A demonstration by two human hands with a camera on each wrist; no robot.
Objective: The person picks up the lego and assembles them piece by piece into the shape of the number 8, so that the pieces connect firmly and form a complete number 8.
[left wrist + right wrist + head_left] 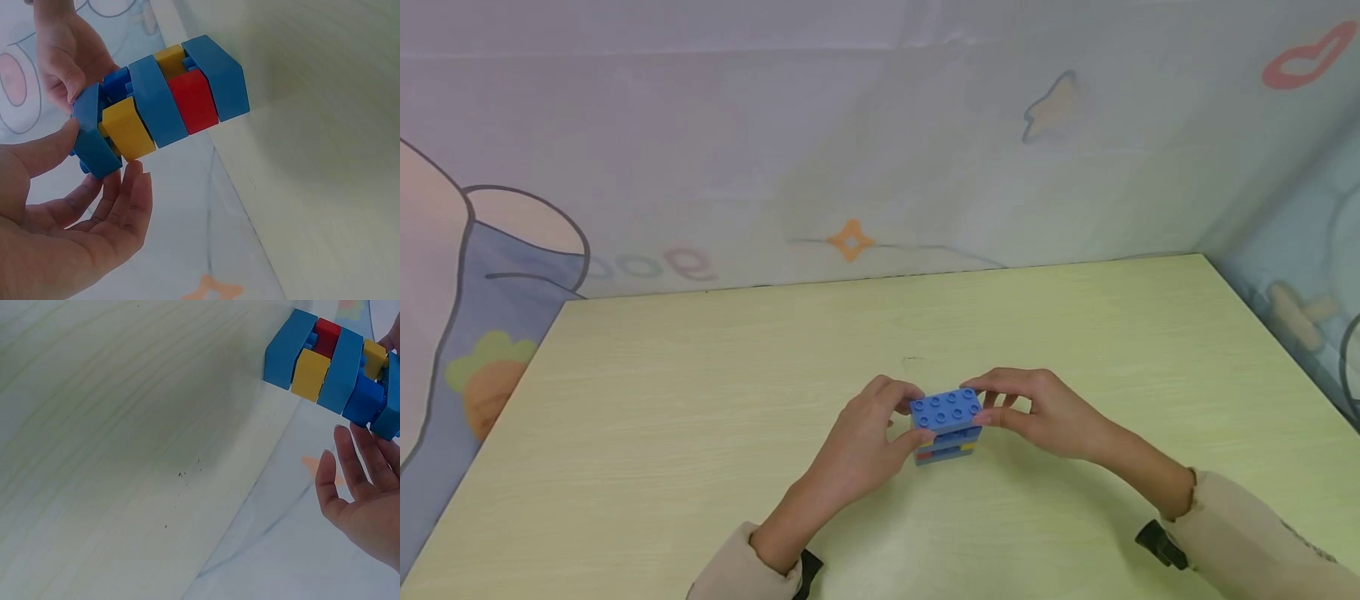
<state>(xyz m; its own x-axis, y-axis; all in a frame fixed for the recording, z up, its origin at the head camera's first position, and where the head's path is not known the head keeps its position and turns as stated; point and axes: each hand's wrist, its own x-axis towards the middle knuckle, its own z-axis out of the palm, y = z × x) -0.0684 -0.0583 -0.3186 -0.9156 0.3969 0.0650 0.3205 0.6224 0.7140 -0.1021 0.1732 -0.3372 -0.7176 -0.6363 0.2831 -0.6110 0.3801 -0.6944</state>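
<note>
A stack of toy building bricks stands upright on the table, topped by a long blue brick (946, 409) with studs. My left hand (865, 442) pinches this top brick at its left end, thumb on the near side, fingers behind. At its right end my right hand (1060, 412) pinches it too. Below, in the left wrist view, come a yellow brick (128, 128), a long middle blue brick (159, 103), a red brick (194, 101) and a long bottom blue brick (219, 78). In the right wrist view a darker blue brick (364, 401) sits under the top one; another yellow brick (310, 375) is lower.
The pale wood-grain table (700, 400) extends around the stack. A printed cloth (737, 150) with cartoon shapes hangs behind its far edge and along the sides. Dark straps (1161, 546) show by the beige sleeves (1247, 533).
</note>
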